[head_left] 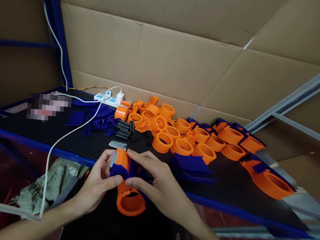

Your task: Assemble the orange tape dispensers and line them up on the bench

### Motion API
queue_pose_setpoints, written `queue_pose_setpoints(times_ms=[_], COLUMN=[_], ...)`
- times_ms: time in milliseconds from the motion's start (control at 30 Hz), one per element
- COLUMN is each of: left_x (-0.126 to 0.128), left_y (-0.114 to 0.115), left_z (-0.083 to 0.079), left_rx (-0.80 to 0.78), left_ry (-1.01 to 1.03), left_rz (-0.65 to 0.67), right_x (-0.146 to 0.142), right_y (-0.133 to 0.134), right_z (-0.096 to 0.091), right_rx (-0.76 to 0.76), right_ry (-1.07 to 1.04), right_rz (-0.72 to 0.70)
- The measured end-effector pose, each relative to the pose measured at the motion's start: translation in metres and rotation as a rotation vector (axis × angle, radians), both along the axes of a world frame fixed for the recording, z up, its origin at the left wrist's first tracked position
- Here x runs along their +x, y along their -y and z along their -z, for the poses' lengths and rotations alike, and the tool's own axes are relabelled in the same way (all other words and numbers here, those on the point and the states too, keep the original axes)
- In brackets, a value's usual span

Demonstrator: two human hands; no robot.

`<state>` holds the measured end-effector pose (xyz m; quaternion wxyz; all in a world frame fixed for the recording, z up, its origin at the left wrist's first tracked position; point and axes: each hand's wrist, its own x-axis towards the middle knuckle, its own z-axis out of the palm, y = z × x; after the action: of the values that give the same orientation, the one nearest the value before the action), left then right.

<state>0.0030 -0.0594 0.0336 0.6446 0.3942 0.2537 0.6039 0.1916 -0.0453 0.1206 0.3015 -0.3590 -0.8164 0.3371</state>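
Both my hands hold one orange and blue plastic assembly (127,185) just in front of the black table's near edge. Its orange tube end opens toward me. My left hand (97,183) grips its left side, thumb on the blue piece. Fingers of my right hand (159,188) wrap over the top and right side. A small grey metal part (113,159) sits at the assembly's upper left. More grey metal parts (117,145) lie on the table just beyond my hands.
Several orange rings (182,146) and blue plastic pieces (192,164) cover the black table (48,132). Black blocks (123,129) lie mid-table. A white power strip (108,99) and cable (61,140) run at left. Cardboard walls stand behind. A sack (52,185) lies below.
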Motion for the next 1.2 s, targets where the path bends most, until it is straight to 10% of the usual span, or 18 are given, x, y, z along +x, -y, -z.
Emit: queue_pose_setpoints(times_ms=[467,1200], left_x=[0.0,-0.006], left_y=[0.004,0.014], left_z=[0.005,-0.008], left_rx=[0.069,0.287], left_ry=[-0.148,-0.239], left_rz=[-0.043,-0.051], right_x=[0.007,0.009], right_y=[-0.001,-0.001], right_z=[0.011,0.039], right_rx=[-0.009,-0.599], right_ry=[-0.052,-0.552], right_rz=[-0.062,0.086])
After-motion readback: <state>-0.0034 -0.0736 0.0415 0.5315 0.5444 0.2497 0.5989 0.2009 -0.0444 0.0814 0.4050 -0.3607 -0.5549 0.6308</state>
